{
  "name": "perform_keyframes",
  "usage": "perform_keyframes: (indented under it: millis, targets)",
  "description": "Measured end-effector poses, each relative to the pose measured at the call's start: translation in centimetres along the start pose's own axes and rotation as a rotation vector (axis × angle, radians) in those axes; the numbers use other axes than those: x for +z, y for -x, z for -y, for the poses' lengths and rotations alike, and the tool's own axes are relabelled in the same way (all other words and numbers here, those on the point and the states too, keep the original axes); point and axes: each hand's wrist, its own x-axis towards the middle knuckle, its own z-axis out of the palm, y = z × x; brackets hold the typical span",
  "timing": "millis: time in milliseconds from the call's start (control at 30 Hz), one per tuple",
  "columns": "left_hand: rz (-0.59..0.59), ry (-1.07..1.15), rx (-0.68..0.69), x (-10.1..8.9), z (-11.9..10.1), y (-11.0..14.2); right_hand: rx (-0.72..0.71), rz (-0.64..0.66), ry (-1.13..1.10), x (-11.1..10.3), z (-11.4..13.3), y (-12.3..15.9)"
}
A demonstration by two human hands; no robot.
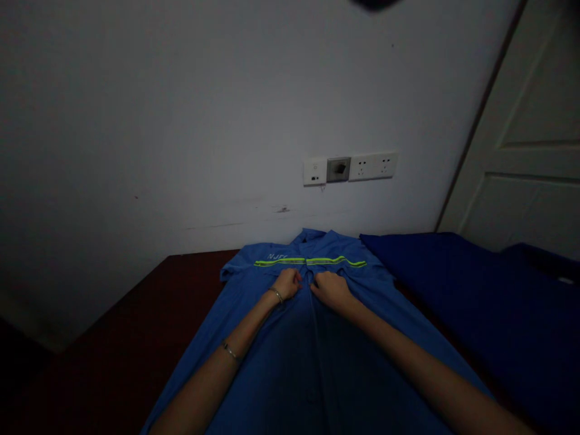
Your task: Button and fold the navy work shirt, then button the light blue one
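- Left hand [287, 285]: fingers curled narrow at the shirt's front opening; whether cloth is pinched, I cannot tell.
- Right hand [333, 290]: likewise curled just beside it, grip equally unclear.
- Blue shirt [313, 338]: spread on a dark red surface [149, 320], collar at the far end near the wall [181, 121].
- Dark blue cloth [475, 302]: right of the shirt.
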Motion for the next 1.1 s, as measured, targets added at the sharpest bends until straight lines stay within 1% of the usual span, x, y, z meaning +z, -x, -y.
perform_keyframes:
  millis: [100,200,300,433,533,600,733,800,833,900,1000,1100]
  targets:
    - [0.02,0.07,-0.066,0.0,0.1,0.2,0.0,-0.028,0.012,-0.2,-0.5,-0.1]
    - [0.051,0.184,-0.13,-0.1,0.3,0.3,-0.034,0.017,-0.005,-0.4,-0.8,0.1]
    - [0.043,0.272,-0.124,-0.2,0.5,0.4,-0.061,0.037,0.001,-0.5,-0.7,0.3]
    - [0.059,0.344,-0.092,-0.4,0.6,0.5,-0.044,-0.008,0.049,-0.4,-0.1,0.7]
    - [0.029,0.364,-0.07,-0.7,0.6,0.4,-0.032,-0.042,0.078,-0.2,0.3,0.8]
    - [-0.021,0.355,-0.029,-0.9,0.5,0.4,-0.037,-0.055,0.09,-0.1,0.4,0.8]
    - [-0.167,0.313,0.159,-1.3,0.2,0.5,-0.037,-0.069,0.105,0.1,0.5,0.8]
    - [-0.209,0.324,0.24,-1.4,-0.1,0.7,-0.033,-0.07,0.106,0.1,0.6,0.7]
    - [-0.208,0.339,0.266,-1.4,-0.1,0.8,-0.032,-0.072,0.106,0.2,0.5,0.7]
    - [-0.168,0.381,0.288,-1.3,-0.2,0.9,-0.033,-0.085,0.109,0.3,0.5,0.7]
    - [-0.097,0.439,0.279,-0.7,0.1,0.7,-0.027,-0.121,0.115,0.5,0.5,0.8]
    - [-0.077,0.507,0.268,0.0,0.6,0.4,-0.013,-0.131,0.112,0.6,0.4,0.7]
